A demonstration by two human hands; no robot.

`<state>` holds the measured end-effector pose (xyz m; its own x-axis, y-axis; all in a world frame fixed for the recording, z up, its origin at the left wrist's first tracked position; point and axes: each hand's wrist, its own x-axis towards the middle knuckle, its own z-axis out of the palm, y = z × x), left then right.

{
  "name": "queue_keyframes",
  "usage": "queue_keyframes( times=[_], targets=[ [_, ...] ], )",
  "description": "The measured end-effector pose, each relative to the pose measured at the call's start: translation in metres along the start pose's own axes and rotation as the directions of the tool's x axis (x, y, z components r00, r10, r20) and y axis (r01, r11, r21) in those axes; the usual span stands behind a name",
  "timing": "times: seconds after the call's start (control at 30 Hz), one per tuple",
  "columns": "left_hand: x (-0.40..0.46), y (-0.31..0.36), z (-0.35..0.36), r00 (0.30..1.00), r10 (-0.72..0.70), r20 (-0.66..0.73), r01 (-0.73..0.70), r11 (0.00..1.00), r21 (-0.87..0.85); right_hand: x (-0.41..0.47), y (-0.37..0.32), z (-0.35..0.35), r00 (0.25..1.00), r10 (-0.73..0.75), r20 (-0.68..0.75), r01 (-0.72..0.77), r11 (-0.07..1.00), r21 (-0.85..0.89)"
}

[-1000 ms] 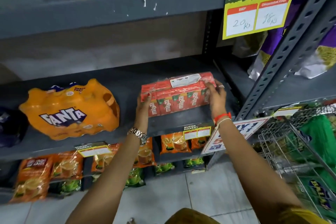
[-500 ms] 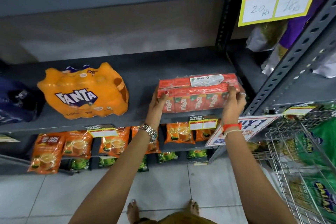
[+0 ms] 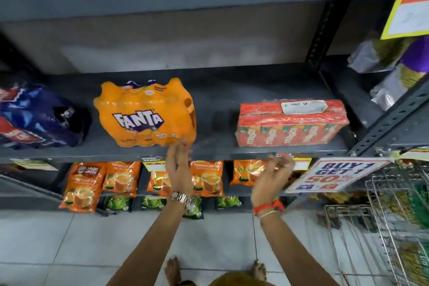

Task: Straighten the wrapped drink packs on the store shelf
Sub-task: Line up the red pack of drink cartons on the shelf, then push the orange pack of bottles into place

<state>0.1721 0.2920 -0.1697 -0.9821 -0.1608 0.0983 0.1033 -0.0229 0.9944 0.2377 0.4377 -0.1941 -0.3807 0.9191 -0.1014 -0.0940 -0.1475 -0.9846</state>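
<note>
A red wrapped pack of Maaza juice cartons (image 3: 291, 124) sits square near the front right of the grey shelf (image 3: 213, 150), with nobody touching it. An orange Fanta bottle pack (image 3: 145, 112) stands left of it, turned slightly. A dark blue cola pack (image 3: 37, 117) lies at the far left. My left hand (image 3: 178, 169) is below the shelf edge, fingers extended, fingertips close to the Fanta pack's lower right corner. My right hand (image 3: 272, 177) hangs below the shelf in front of the lower row, fingers loosely apart, holding nothing.
Orange tea pouches (image 3: 81, 187) and green pouches hang on the lower rack. A "buy 1 get 1" sign (image 3: 334, 175) and a wire basket (image 3: 383, 227) stand at the right. A slotted upright (image 3: 394, 114) borders the shelf. A price tag (image 3: 411, 7) hangs above.
Both hands let go of the red Maaza pack and dropped below the shelf edge. My left hand moved left toward the Fanta pack. The view swung left and down.
</note>
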Motion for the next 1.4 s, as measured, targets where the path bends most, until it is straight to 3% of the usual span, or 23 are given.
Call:
queue_keyframes(
  times=[0.1,0.2,0.27,0.33,0.4,0.47,0.53,0.63,0.93,1.1,1.17,1.3,1.4],
  targets=[
    [0.029,-0.002,-0.054,0.973,0.049,-0.227,-0.044,0.999,0.027,-0.051,-0.002,0.042,0.936,-0.17,0.307,0.164,0.985,0.047],
    [0.072,0.0,-0.101,0.949,0.026,-0.316,-0.025,1.0,0.009,-0.064,-0.01,0.091,0.843,-0.068,0.534,0.079,0.997,0.002],
    [0.105,0.002,-0.125,0.965,-0.047,-0.259,0.047,0.999,-0.006,-0.063,-0.02,0.121,0.789,0.042,0.613,-0.029,0.999,-0.031],
    [0.137,0.005,-0.138,0.988,-0.105,-0.11,0.103,0.994,-0.029,-0.055,-0.02,0.139,0.753,0.141,0.642,-0.093,0.99,-0.108],
    [0.161,0.014,-0.14,0.981,-0.174,0.083,0.181,0.98,-0.082,-0.049,-0.019,0.146,0.747,0.227,0.625,-0.13,0.971,-0.198],
    [0.168,0.02,-0.14,0.938,-0.254,0.236,0.279,0.957,-0.079,-0.045,-0.017,0.154,0.769,0.235,0.595,-0.164,0.971,-0.172],
    [0.17,0.011,-0.142,0.918,-0.248,0.31,0.288,0.954,-0.088,-0.051,-0.012,0.163,0.762,0.218,0.61,-0.179,0.976,-0.125],
    [0.173,0.004,-0.148,0.914,-0.249,0.32,0.307,0.941,-0.145,-0.055,-0.006,0.174,0.774,0.235,0.588,-0.243,0.968,-0.067],
    [0.177,0.001,-0.166,0.885,-0.259,0.387,0.324,0.94,-0.112,-0.069,0.002,0.178,0.803,0.352,0.48,-0.293,0.936,-0.196],
    [0.176,0.002,-0.17,0.891,-0.279,0.357,0.344,0.93,-0.131,-0.071,0.0,0.179,0.804,0.336,0.49,-0.287,0.942,-0.174],
    [0.174,0.005,-0.176,0.897,-0.294,0.33,0.355,0.924,-0.14,-0.073,0.004,0.177,0.84,0.286,0.46,-0.267,0.958,-0.108],
    [0.166,0.001,-0.192,0.922,-0.317,0.222,0.349,0.928,-0.128,-0.079,0.018,0.167,0.943,0.145,0.301,-0.173,0.983,0.068],
    [0.164,-0.003,-0.219,0.951,-0.3,0.076,0.305,0.949,-0.074,-0.11,0.028,0.156,0.986,0.01,0.168,-0.025,0.996,0.089]
  ],
)
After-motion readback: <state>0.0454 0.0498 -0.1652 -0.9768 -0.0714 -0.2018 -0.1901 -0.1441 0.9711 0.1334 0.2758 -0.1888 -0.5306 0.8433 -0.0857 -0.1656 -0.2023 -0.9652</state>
